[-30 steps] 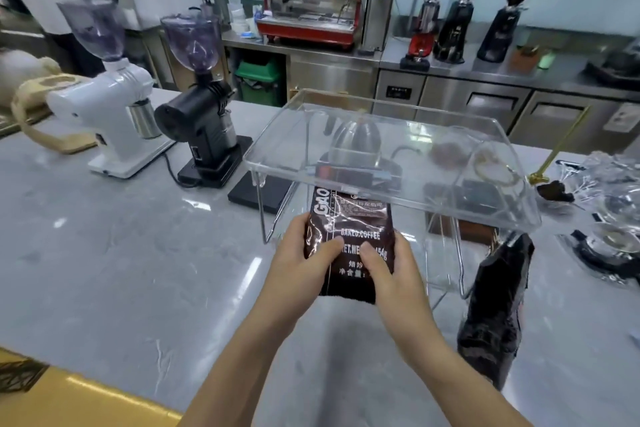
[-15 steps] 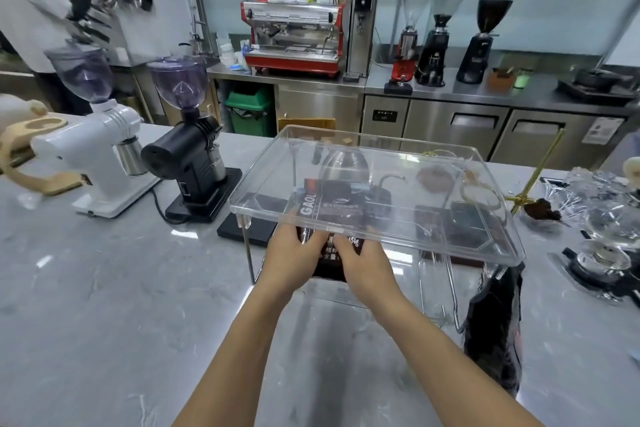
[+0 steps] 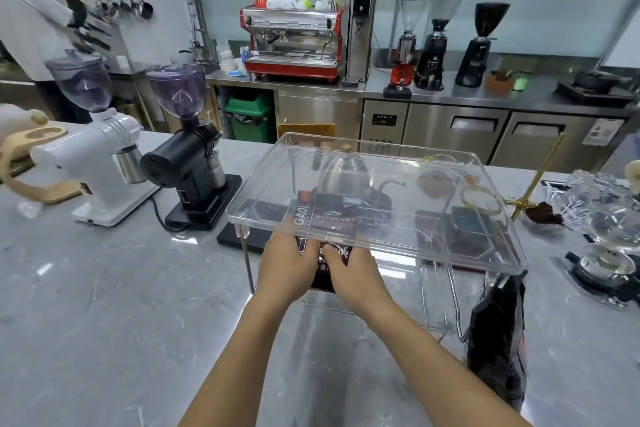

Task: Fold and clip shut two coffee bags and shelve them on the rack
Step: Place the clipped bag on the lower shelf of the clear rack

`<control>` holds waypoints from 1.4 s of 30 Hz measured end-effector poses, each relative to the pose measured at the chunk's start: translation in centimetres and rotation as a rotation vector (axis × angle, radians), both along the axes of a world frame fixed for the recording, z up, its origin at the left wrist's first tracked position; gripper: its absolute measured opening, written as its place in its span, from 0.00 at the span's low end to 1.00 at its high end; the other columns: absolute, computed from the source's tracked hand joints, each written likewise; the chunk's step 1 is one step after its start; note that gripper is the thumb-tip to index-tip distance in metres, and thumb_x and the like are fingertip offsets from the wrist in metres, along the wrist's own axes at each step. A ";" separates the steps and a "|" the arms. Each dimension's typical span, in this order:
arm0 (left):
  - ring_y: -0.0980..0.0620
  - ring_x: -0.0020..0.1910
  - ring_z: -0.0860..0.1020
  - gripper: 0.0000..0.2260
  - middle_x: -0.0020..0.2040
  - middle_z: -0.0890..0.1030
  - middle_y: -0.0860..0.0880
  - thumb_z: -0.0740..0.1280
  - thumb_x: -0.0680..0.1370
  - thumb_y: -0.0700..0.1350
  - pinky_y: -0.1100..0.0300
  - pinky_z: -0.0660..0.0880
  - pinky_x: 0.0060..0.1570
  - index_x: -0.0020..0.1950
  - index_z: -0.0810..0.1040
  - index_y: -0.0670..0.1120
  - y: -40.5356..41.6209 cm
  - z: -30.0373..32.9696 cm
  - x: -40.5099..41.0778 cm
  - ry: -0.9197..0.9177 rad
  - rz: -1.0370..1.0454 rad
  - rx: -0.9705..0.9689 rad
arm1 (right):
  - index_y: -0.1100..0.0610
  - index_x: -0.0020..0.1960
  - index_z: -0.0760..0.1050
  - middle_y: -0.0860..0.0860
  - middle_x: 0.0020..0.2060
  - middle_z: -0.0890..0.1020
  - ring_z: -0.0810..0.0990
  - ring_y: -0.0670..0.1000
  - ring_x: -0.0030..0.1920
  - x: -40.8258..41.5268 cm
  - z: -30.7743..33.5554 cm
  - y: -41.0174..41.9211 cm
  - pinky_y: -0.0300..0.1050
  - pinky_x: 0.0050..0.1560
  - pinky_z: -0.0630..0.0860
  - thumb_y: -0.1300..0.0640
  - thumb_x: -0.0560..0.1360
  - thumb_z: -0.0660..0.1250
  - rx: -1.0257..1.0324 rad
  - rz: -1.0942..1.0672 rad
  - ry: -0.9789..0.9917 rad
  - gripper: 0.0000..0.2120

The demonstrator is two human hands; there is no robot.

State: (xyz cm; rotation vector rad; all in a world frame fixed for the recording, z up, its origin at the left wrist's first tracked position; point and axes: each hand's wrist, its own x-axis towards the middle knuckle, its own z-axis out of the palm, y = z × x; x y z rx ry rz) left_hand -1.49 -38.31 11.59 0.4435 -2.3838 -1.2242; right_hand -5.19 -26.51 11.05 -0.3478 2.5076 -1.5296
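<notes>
At frame centre, both hands grip a dark coffee bag (image 3: 323,224), left hand (image 3: 287,262) and right hand (image 3: 353,270) closed on its lower end. A second ago it was in front of the clear rack (image 3: 377,204); now its top lies under the upper shelf. Lower right, a second black bag (image 3: 497,340) stands against the rack's leg. Two grinders (image 3: 187,163) sit left.
</notes>
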 end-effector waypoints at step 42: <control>0.58 0.42 0.85 0.09 0.40 0.86 0.58 0.76 0.75 0.40 0.63 0.80 0.46 0.41 0.84 0.54 13.1 -1.4 10.5 0.202 -0.194 0.222 | 0.48 0.46 0.83 0.51 0.36 0.87 0.87 0.50 0.36 14.5 -2.3 19.0 0.45 0.42 0.84 0.73 0.75 0.68 -0.315 -0.182 0.267 0.19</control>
